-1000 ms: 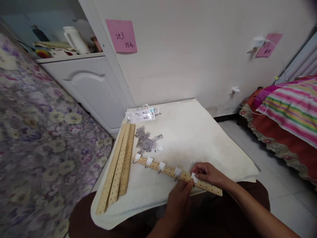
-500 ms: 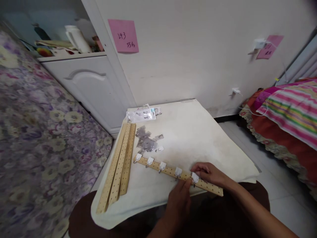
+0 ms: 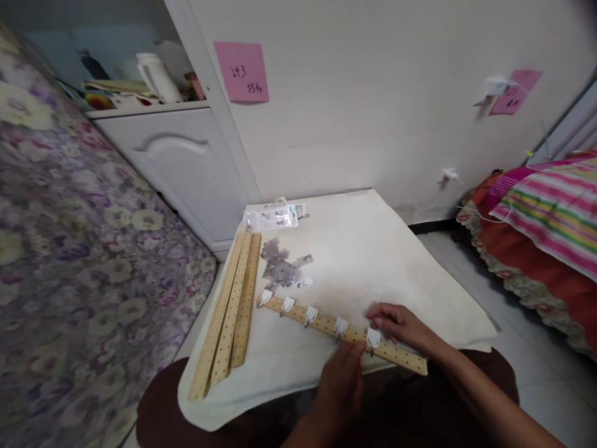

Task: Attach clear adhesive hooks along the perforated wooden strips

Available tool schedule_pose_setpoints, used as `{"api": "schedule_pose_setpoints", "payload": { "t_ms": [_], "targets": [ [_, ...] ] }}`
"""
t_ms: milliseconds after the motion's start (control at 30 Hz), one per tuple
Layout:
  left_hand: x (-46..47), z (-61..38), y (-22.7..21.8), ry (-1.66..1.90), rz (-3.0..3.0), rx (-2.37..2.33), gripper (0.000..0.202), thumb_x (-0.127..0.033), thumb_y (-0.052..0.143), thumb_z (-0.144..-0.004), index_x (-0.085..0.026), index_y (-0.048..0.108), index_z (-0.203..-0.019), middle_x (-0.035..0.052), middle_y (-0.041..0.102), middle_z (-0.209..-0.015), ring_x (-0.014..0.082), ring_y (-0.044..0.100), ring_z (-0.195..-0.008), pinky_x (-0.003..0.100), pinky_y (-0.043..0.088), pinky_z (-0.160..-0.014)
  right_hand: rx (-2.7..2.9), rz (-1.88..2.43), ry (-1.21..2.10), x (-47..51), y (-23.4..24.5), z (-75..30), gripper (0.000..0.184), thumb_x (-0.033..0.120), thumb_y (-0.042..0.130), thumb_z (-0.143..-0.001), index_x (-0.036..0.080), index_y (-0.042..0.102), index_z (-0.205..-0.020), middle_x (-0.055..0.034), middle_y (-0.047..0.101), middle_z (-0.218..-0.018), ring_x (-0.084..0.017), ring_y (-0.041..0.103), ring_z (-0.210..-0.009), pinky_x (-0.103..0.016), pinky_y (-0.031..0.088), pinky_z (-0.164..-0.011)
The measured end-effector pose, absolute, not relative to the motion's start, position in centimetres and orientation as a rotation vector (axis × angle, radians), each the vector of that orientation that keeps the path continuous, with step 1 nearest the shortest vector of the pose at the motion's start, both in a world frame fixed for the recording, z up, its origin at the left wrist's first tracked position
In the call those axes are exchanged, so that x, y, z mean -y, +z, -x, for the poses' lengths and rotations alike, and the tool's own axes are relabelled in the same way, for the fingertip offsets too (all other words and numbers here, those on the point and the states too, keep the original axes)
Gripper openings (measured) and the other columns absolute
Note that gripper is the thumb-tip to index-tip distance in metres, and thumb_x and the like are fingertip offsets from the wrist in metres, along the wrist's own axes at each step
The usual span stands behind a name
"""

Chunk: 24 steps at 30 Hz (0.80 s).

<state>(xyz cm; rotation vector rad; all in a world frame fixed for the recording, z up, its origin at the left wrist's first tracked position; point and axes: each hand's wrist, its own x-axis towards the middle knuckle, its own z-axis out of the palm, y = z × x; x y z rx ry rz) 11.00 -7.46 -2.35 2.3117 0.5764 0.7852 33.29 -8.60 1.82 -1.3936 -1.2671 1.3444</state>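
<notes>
A narrow wooden strip [image 3: 321, 322] with rows of small holes lies slantwise near the table's front edge. Several white tags with small metal rings or hooks hang along it. My left hand [image 3: 340, 376] holds the strip's near edge, fingertips by the rightmost white tag [image 3: 373, 338]. Just beyond that tag, my right hand [image 3: 400, 325] has its fingers curled together over the strip's far side; whether anything small is in them is hidden. Left of the strip's far end lies a pile of small clear bags [image 3: 282, 267], with a loose white card [image 3: 306, 282] beside it.
More holed wooden strips [image 3: 228, 311] lie side by side along the table's left edge. Clear packages [image 3: 271, 218] sit at the back left corner of the cloth-covered table [image 3: 354, 249]. A wall stands behind, a flowered curtain [image 3: 107, 249] at left, a bed [image 3: 545, 218] at right.
The view has shifted slightly, moving everything a little to the right in the picture. My right fingertips have drawn slightly away from the rightmost tag; my left hand stays on the strip.
</notes>
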Motion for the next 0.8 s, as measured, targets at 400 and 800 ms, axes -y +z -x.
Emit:
{"api": "schedule_pose_setpoints", "payload": {
  "t_ms": [400,800],
  "targets": [
    [7.2,-10.4,-2.3,0.781,-2.315,-0.539,0.041,0.000,0.043,-0.072,-0.020,0.046,-0.108,0.0084,0.059,-0.099,0.0201,0.057,-0.089,0.032,0.050,-0.074,1.592,1.546,0.995,-4.4,2.4,-27.7,0.020,0.024,0.062,-0.075,0.019,0.064,-0.094,0.0024,0.058,-0.068,-0.012,0.052,-0.062,-0.024,0.038,-0.059],
    [6.5,-10.1,-2.5,0.697,-2.356,-0.497,0.041,-0.001,0.044,-0.068,-0.018,0.050,-0.105,0.0103,0.059,-0.094,0.0215,0.057,-0.083,0.032,0.050,-0.068,1.564,1.779,0.828,-8.0,1.4,-23.9,0.015,0.013,0.069,-0.064,0.019,0.059,-0.073,0.0034,0.059,-0.069,-0.012,0.050,-0.065,-0.023,0.033,-0.059]
  ]
}}
